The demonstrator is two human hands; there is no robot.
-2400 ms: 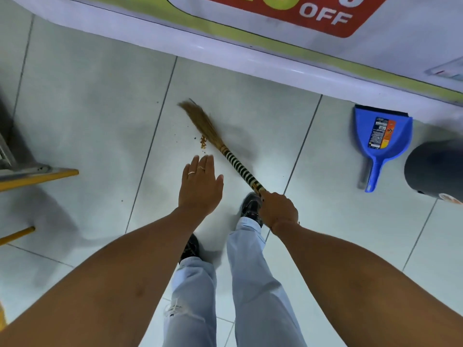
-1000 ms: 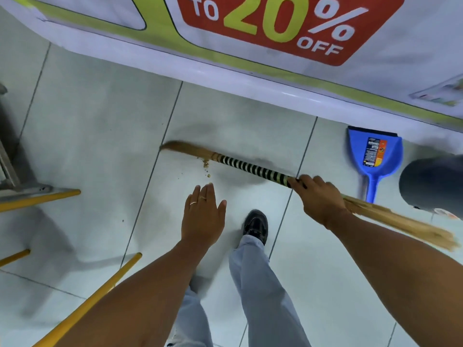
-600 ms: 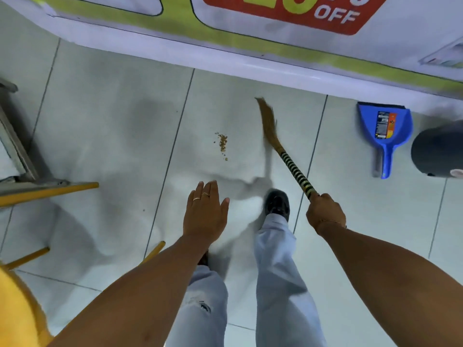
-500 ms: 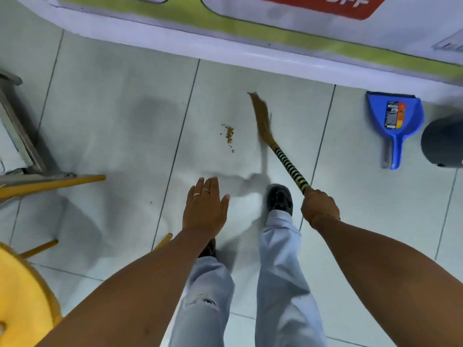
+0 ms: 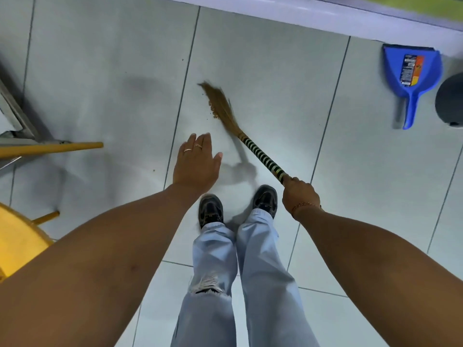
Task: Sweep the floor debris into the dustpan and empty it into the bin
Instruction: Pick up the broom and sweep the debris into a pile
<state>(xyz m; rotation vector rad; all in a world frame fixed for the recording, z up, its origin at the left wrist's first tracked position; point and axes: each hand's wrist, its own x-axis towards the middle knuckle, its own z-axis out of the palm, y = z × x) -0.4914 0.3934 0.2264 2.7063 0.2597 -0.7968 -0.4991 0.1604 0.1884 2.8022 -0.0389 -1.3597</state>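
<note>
The right hand [image 5: 299, 196] is closed around the end of the striped handle of a grass broom [image 5: 246, 140], and the blurred bristles touch the tiled floor [image 5: 100, 71] on a small pile of brown debris [image 5: 213, 110], which is partly hidden under them. The left hand [image 5: 196, 164] hangs over the floor with the fingers [image 5: 198, 145] flat and spread, holding nothing. The blue dustpan [image 5: 411, 73] lies well apart at the upper right against the wall base, and the dark round thing [image 5: 451, 98] just beside it, probably the bin, is cut off by the edge.
</note>
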